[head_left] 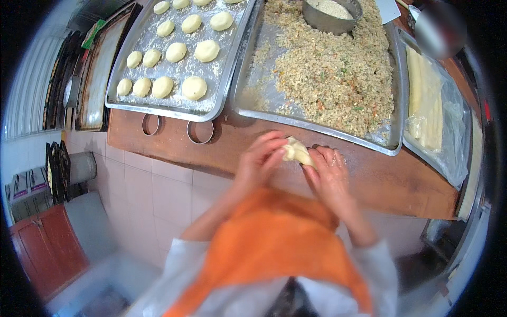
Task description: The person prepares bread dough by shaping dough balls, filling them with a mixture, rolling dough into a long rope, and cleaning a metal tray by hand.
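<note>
Between my two hands is a small piece of pale dough (297, 152), held just over the front edge of the wooden table. The fingers and thumb of my left hand (262, 157) pinch its left side. My right hand (328, 168) grips the other side, fingers curled round it. What is inside the dough, if anything, cannot be made out. Beyond my hands lies a metal tray (244, 100) of crumbly filling (338, 79) with green and orange bits. To its left, a floured tray (174, 109) bears several round dough balls (194, 87).
Two metal ring cutters (200, 132) lie on the wooden table (391, 179), by its front edge. A round metal tin (322, 21) of pale grains sits in the filling. At right, a plastic-covered tray (454, 142) holds long dough strips (425, 100). Dark baking trays (95, 79) lean at left.
</note>
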Demonstrator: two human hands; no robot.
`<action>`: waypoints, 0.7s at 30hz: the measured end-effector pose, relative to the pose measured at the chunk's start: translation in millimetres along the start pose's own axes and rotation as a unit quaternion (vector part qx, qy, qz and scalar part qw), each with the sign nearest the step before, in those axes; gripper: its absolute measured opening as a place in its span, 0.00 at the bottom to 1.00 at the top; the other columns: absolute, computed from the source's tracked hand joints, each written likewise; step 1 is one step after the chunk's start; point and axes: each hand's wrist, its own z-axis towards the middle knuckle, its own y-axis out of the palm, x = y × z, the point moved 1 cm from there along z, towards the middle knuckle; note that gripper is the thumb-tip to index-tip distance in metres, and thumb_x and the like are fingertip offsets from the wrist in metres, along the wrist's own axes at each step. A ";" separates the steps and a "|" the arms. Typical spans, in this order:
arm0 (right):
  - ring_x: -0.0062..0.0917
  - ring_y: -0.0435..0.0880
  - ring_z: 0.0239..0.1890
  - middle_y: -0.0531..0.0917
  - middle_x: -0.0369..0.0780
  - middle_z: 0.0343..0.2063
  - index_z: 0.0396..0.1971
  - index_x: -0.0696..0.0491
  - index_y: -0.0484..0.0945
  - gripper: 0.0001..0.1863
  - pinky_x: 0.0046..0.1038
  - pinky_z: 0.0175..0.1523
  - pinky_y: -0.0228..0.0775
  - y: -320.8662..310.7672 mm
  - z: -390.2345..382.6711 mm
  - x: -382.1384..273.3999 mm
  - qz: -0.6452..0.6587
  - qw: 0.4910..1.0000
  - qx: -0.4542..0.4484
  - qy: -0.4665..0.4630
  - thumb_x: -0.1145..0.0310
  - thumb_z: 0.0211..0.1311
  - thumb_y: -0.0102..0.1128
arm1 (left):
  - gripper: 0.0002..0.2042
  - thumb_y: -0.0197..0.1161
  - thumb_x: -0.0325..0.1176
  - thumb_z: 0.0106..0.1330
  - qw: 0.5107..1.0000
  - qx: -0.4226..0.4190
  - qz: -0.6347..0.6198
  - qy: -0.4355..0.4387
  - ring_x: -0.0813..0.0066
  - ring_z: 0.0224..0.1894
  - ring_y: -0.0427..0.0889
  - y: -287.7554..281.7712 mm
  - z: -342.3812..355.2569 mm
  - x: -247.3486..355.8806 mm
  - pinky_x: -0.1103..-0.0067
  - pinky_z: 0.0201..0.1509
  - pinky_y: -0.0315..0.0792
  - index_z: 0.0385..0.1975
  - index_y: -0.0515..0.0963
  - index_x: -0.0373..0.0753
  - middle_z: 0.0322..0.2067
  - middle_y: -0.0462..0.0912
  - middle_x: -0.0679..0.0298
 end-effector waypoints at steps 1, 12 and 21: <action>0.35 0.70 0.41 0.71 0.40 0.41 0.41 0.55 0.71 0.21 0.35 0.45 0.63 1.1 -1.6 0.3 -0.001 1.000 0.006 -0.004 0.67 0.44 0.63 | 0.12 0.55 0.25 0.60 0.995 -0.013 0.074 0.057 0.74 0.34 0.77 7.6 2.7 -7.0 0.81 0.36 0.71 0.44 0.73 0.35 0.43 0.75 0.60; 0.39 0.71 0.44 0.72 0.43 0.41 0.40 0.55 0.70 0.17 0.37 0.47 0.63 0.4 -7.8 -2.6 0.082 0.994 0.029 0.060 0.74 0.47 0.58 | 0.12 0.56 0.26 0.58 0.989 -0.043 0.139 0.033 0.70 0.41 0.74 24.0 2.0 7.7 0.79 0.41 0.70 0.43 0.70 0.36 0.41 0.73 0.57; 0.45 0.71 0.46 0.73 0.48 0.42 0.44 0.57 0.67 0.18 0.37 0.50 0.64 -12.0 16.5 -12.8 0.267 0.961 -0.048 0.056 0.77 0.50 0.54 | 0.18 0.56 0.26 0.60 0.962 -0.088 -0.166 -0.196 0.81 0.45 0.71 8.9 -2.8 36.8 0.83 0.48 0.68 0.51 0.67 0.36 0.45 0.73 0.62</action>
